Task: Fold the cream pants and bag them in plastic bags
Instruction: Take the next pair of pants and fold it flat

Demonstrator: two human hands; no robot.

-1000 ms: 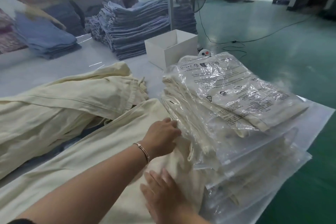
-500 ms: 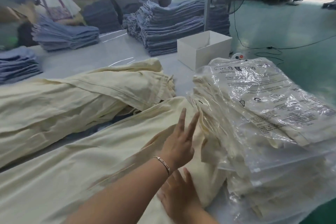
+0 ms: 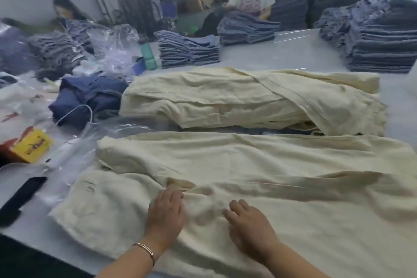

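Both hands (image 3: pixel 209 214) press flat on cream pants (image 3: pixel 282 187); yellow box's (image 3: pixel 33 145) print unreadable.

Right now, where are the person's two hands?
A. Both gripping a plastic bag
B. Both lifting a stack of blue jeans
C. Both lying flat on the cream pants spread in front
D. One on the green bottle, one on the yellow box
C: the left hand and right hand both lie flat, fingers fairly straight, on the cream pants spread on the table nearest the camera.
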